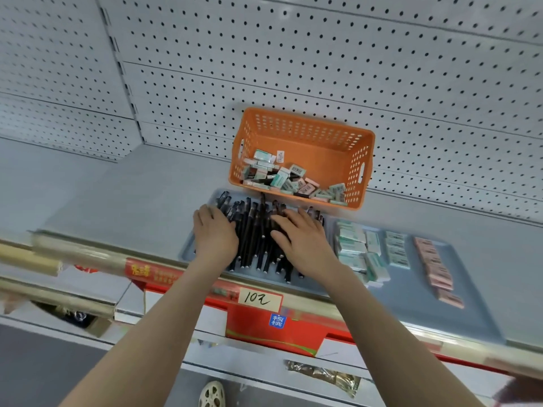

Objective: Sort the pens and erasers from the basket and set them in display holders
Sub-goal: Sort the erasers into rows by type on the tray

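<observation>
Both hands on the pens [255, 230], a black heap lying roughly parallel on a grey tray [185, 254] at the shelf [132, 186] front. L hand [214, 234] lies flat on the heap's left side, R hand [302, 243] flat on its right side w/ fingers straight and spread; neither hand grips anything. Orange basket [305, 126] sits just behind the pens against the pegboard [293, 54], w/ loose erasers [282, 177] (green and pink wrappers) piled in its near-left part. Right of the pens, green erasers [352, 246] lie in rows and stacks, and further right is a line of pink erasers [435, 267]; blur hides the detail. Handwritten price tag [260, 299] on the shelf edge, above a red box [276, 333].
</observation>
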Tool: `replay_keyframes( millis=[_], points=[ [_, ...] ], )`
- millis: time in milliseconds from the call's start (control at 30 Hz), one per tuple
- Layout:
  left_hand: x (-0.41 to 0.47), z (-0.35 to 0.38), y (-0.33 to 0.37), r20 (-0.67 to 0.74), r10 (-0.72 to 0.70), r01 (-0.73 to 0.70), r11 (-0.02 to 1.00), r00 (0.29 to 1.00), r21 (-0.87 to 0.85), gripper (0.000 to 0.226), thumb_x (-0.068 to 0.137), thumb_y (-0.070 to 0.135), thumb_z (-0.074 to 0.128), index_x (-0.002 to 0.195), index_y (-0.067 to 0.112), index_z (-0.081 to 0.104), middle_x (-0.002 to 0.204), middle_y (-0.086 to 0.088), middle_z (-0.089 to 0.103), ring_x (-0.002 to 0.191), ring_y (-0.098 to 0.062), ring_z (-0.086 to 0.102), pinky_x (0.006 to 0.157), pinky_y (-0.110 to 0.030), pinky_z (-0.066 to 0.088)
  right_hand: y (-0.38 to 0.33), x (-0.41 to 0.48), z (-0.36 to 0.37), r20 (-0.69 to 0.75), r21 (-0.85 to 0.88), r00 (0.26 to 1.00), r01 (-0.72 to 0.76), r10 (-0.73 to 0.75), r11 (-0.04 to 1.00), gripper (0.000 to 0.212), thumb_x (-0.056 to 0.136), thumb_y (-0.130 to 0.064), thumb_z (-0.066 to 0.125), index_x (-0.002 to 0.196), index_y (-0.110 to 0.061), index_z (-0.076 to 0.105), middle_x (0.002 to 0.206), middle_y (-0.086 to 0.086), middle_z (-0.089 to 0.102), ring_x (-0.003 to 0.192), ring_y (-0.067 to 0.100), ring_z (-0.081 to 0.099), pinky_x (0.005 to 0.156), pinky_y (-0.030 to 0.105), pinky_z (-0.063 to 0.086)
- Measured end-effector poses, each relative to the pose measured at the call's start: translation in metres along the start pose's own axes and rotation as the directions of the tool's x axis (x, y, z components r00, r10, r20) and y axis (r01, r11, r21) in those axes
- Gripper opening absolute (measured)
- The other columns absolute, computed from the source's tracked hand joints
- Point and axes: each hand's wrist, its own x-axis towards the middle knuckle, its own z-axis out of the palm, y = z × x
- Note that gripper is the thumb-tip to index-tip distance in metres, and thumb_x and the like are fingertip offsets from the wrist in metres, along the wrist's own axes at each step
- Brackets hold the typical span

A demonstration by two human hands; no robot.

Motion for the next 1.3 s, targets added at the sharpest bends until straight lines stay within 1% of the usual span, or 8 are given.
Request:
replay_keyframes(
  millis=[367, 500, 600, 700, 867, 1000, 1167, 1300],
  points=[
    [0.016, 0.001, 0.008, 0.044, 0.046, -0.041, 0.993, 0.998, -0.110, 0.071, 0.102, 0.040, 0.036, 0.153, 0.004, 0.003, 0.160, -0.019, 0.013, 0.147, -0.033, 0.015, 0.119, -0.044, 0.020, -0.003, 0.003, 0.001, 0.114, -0.001, 0.989, -0.099, 0.098, 0.995, 0.052, 0.102, -0.056, 0.021, 0.152, -0.040, 0.023, 0.163, 0.001, 0.014, 0.150, 0.027, 0.007, 0.121, 0.046, 0.009],
    [0.014, -0.003, -0.002, 0.004, 0.122, -0.122, 0.992, 0.993, -0.027, 0.074, 0.100, 0.046, 0.035, 0.154, 0.005, 0.004, 0.160, -0.017, 0.013, 0.147, -0.032, 0.015, 0.119, -0.044, 0.021, -0.006, 0.003, -0.015, -0.227, 0.016, 0.974, -0.006, 0.010, 1.000, 0.039, 0.103, -0.045, 0.037, 0.131, -0.027, 0.058, 0.135, 0.000, 0.055, 0.113, 0.023, 0.058, 0.090, 0.038, 0.051],
    [0.015, -0.003, -0.008, 0.091, 0.166, -0.166, 0.986, 0.982, -0.011, 0.074, 0.101, 0.048, 0.031, 0.154, 0.004, 0.000, 0.161, -0.016, 0.008, 0.149, -0.030, 0.010, 0.121, -0.041, 0.016, -0.002, 0.015, -0.033, -0.450, 0.071, 0.891, 0.101, -0.058, 0.992, 0.024, 0.100, -0.030, 0.050, 0.103, -0.017, 0.070, 0.099, -0.001, 0.068, 0.077, 0.016, 0.065, 0.065, 0.032, 0.055],
    [0.014, -0.013, -0.005, -0.009, 0.202, -0.202, 0.979, 0.979, 0.002, 0.068, 0.101, 0.045, 0.037, 0.152, 0.003, 0.019, 0.156, -0.017, 0.025, 0.144, -0.031, 0.024, 0.118, -0.039, 0.025, 0.009, 0.047, -0.054, -0.482, 0.108, 0.876, 0.071, -0.010, 0.992, 0.019, 0.096, -0.014, 0.058, 0.109, -0.012, 0.071, 0.100, 0.005, 0.069, 0.080, 0.021, 0.066, 0.071, 0.027, 0.051],
    [0.025, -0.048, 0.006, -0.363, 0.380, -0.440, 0.893, 0.851, -0.098, 0.025, 0.091, 0.018, 0.062, 0.115, 0.012, 0.060, 0.115, -0.007, 0.054, 0.103, -0.025, 0.052, 0.079, -0.032, 0.047, 0.015, 0.107, -0.072, -0.189, 0.059, 0.970, -0.143, 0.151, 0.988, 0.037, 0.098, -0.027, 0.056, 0.133, -0.016, 0.057, 0.120, 0.009, 0.061, 0.104, 0.027, 0.062, 0.080, 0.027, 0.043],
    [0.071, -0.059, 0.029, -0.236, 0.543, -0.578, 0.809, 0.806, -0.112, 0.035, 0.095, 0.011, 0.056, 0.129, 0.012, 0.055, 0.131, -0.005, 0.050, 0.113, -0.023, 0.051, 0.089, -0.031, 0.044, 0.010, 0.137, -0.060, -0.076, 0.066, 0.967, -0.240, 0.245, 0.969, 0.048, 0.087, -0.047, 0.066, 0.121, -0.014, 0.060, 0.114, 0.008, 0.060, 0.100, 0.026, 0.060, 0.081, 0.033, 0.050],
    [0.131, -0.041, 0.062, -0.021, 0.687, -0.685, 0.726, 0.726, 0.054, 0.051, 0.085, -0.005, 0.056, 0.134, 0.009, 0.052, 0.126, -0.011, 0.055, 0.114, -0.030, 0.054, 0.094, -0.039, 0.047, 0.021, 0.132, -0.062, -0.207, 0.325, 0.891, -0.327, 0.404, 0.887, 0.026, 0.082, -0.030, 0.075, 0.094, -0.017, 0.056, 0.083, -0.002, 0.063, 0.072, 0.015, 0.061, 0.054, 0.024, 0.041],
    [0.157, -0.036, 0.079, 0.126, 0.655, -0.667, 0.732, 0.745, 0.139, 0.046, 0.089, 0.000, 0.055, 0.133, 0.013, 0.053, 0.126, -0.013, 0.054, 0.112, -0.032, 0.056, 0.094, -0.043, 0.050, 0.037, 0.116, -0.071, -0.284, 0.283, 0.859, -0.350, 0.426, 0.893, 0.017, 0.086, -0.021, 0.072, 0.095, -0.021, 0.057, 0.080, -0.006, 0.061, 0.062, 0.007, 0.058, 0.050, 0.018, 0.039]
  ],
)
